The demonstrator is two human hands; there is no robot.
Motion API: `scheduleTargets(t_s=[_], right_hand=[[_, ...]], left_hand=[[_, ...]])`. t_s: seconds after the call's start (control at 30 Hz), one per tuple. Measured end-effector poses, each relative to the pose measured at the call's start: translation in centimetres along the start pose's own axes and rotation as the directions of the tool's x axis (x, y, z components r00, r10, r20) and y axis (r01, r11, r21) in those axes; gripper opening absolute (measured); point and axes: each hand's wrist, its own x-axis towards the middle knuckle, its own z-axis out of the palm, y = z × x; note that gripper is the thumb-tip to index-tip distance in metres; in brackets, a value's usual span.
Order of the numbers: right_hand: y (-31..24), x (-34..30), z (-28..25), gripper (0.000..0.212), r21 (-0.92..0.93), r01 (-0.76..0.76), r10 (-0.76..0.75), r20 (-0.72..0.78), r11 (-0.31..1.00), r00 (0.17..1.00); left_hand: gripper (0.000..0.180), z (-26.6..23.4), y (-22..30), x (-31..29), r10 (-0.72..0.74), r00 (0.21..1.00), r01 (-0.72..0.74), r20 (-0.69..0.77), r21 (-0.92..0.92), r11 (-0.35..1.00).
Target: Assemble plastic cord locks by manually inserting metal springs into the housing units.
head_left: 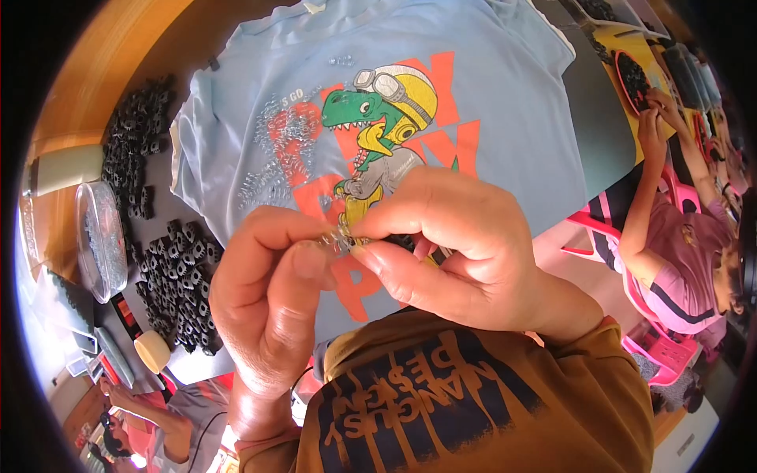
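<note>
Blue shirt spread beneath, left grip and right grip pinch silvery coils tightly between them.

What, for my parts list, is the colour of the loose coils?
The coils are silvery, clearest in the head view.

The hands partly hide the tiny metal springs between them, their number unclear.

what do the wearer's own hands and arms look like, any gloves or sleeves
The left hand and right hand are bare, with no gloves, rings or watch showing. Brown sleeves end above the wrists, matching a brown shirt with a dark print.
</note>
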Motion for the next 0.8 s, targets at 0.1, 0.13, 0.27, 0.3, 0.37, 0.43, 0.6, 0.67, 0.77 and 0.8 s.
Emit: scheduleTargets(t_s=[0.1,0.13,0.27,0.3,0.37,0.43,0.6,0.67,0.77,0.8], right_hand=[[0.4,0.5,-0.6,0.018,-0.113,0.037,-0.033,0.039,0.993,0.999],[0.5,0.7,-0.6,0.018,-0.114,0.037,-0.033,0.038,0.993,0.999],[0.5,1.5,-0.3,0.033,-0.327,0.076,-0.127,-0.137,0.942,0.982],[0.4,1.4,-0.3,0.033,-0.252,0.022,-0.066,-0.168,0.967,0.984],[0.4,1.0,-0.4,0.031,-0.100,-0.038,0.020,-0.176,0.994,0.984],[0.4,0.6,-0.8,0.030,-0.121,-0.014,-0.001,-0.119,0.993,0.993],[0.3,0.4,-1.3,0.031,-0.188,0.143,-0.150,-0.023,0.972,0.988],[0.3,0.5,-1.1,0.032,-0.198,0.164,-0.168,-0.005,0.966,0.986],[-0.2,0.4,-0.8,0.034,-0.212,0.164,-0.159,0.042,0.963,0.986],[-0.5,0.3,-0.6,0.034,-0.217,0.142,-0.130,0.065,0.966,0.989]], left_hand=[[0.016,-0.9,-0.9,0.1,0.065,0.998,-0.064,0.006,-0.092,0.994],[0.016,-0.9,-1.0,0.1,0.066,0.998,-0.065,0.007,-0.093,0.994],[0.014,-0.9,-1.0,-0.3,0.010,0.999,-0.013,-0.032,-0.109,0.994],[0.014,-0.9,-1.0,-0.4,-0.008,0.999,0.003,-0.043,-0.106,0.994],[0.013,-1.0,-0.8,-0.6,-0.005,0.999,0.000,-0.046,-0.107,0.994],[0.012,-1.0,-0.7,-0.6,-0.003,0.999,-0.002,-0.045,-0.111,0.994],[0.008,-0.9,-0.4,-0.4,0.121,0.992,-0.122,0.042,0.013,0.993],[0.007,-0.7,0.2,-0.5,0.115,0.992,-0.117,0.046,0.049,0.992],[0.007,-0.9,0.1,-0.4,0.159,0.984,-0.166,0.081,0.098,0.981],[0.008,-1.0,0.0,-0.3,0.207,0.971,-0.220,0.117,0.111,0.969]])
